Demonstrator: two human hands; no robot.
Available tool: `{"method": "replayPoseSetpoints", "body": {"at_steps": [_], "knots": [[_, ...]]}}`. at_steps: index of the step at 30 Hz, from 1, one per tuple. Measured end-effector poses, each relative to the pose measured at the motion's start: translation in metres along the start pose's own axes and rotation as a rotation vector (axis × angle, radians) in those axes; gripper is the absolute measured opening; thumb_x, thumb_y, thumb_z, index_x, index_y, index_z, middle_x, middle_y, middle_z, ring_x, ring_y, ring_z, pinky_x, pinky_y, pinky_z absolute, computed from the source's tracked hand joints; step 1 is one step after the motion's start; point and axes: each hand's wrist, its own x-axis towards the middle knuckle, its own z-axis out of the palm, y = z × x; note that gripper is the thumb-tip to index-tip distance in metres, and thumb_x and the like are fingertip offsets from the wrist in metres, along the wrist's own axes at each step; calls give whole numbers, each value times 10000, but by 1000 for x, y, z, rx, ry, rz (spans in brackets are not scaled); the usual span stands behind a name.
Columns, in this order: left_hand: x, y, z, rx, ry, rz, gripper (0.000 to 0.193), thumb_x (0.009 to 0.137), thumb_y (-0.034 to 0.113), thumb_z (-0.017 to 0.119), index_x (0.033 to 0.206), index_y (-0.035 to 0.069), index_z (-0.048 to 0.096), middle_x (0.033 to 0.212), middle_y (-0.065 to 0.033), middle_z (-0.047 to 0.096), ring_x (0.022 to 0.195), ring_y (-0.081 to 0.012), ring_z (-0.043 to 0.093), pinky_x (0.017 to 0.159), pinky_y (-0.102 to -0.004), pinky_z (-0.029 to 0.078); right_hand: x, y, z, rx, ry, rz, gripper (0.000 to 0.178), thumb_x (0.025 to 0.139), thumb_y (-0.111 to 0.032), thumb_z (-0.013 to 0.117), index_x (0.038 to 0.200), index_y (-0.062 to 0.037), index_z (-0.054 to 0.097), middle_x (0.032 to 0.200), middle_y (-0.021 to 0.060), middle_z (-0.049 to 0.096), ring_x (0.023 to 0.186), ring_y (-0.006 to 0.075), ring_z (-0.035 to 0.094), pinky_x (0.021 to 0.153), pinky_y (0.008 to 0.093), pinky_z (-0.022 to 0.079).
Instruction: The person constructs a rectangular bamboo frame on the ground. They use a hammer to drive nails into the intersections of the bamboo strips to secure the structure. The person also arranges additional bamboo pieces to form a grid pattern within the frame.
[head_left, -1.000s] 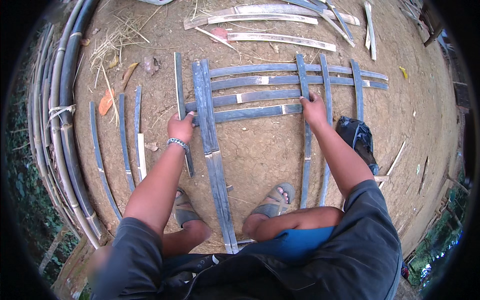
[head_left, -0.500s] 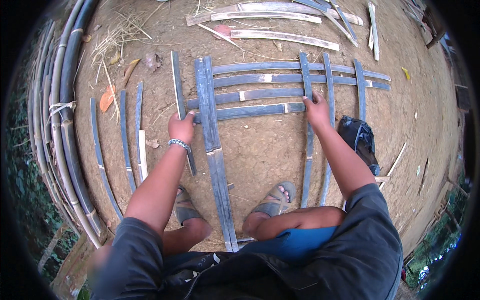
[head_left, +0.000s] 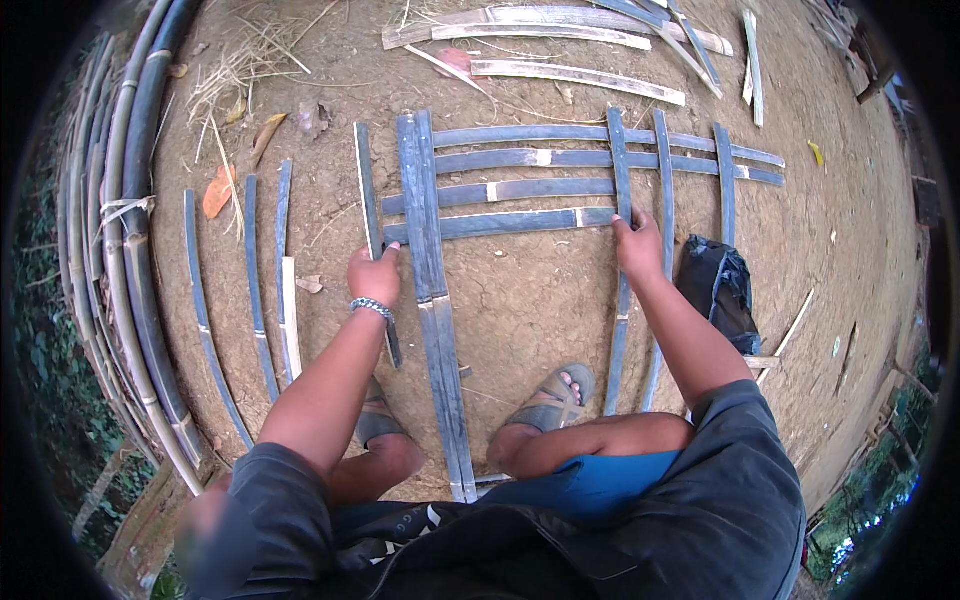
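Dark, split bamboo strips lie crossed in a lattice on the ground before me. My left hand (head_left: 375, 278) is closed around a loose upright bamboo strip (head_left: 367, 190) left of the lattice. Beside it runs a wide doubled upright strip (head_left: 425, 240). Several crosswise strips reach right from there; the nearest crosswise strip (head_left: 520, 222) ends at another upright strip (head_left: 619, 170). At that crossing, my right hand (head_left: 641, 248) pinches the upright strip between thumb and fingers. Two further uprights, a middle one (head_left: 664, 180) and a shorter one (head_left: 726, 190), stand farther right.
Several loose strips (head_left: 255, 290) lie to the left, beside long bamboo poles (head_left: 135, 200) tied together. Pale split pieces (head_left: 578, 78) are at the far side. A black plastic bag (head_left: 718, 285) rests by my right forearm. My sandalled feet (head_left: 550, 405) are near the lattice.
My left hand has drawn the loose upright strip slightly toward me. My right hand has slid a little nearer along its strip. The view has shifted slightly.
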Motion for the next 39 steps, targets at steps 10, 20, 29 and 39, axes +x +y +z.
{"method": "replayPoseSetpoints", "body": {"at_steps": [10,20,29,39], "knots": [[-9,10,0,-20,-12,12,242,926,212,740,1042,1,716,705,-12,649,585,-112,598,551,-296,473,2,5,-1,-65,1,33,500,907,-263,710,1298,39,633,1246,262,623,1153,386,624,1038,414,457],[-72,33,-38,-179,-753,9,297,1038,279,587,1202,44,511,867,-47,627,651,-132,647,564,-270,524,-50,-62,-32,-250,93,-529,598,888,-187,734,1418,-28,507,1321,206,520,1270,367,503,1102,448,399],[-88,29,9,-365,-1183,-326,296,1073,208,453,1285,12,515,1016,-101,632,857,-229,715,701,-367,626,-92,-108,-16,-488,-220,-935,650,798,-132,703,1423,-200,537,1430,123,487,1358,363,438,1145,526,320],[-90,48,25,-225,-1279,-311,409,1056,169,477,1401,-48,514,1245,-162,649,1021,-280,713,822,-390,624,-103,-91,-17,-605,-656,-1088,469,805,-163,747,1258,-261,677,1168,19,645,1145,264,578,1102,514,345]]}}
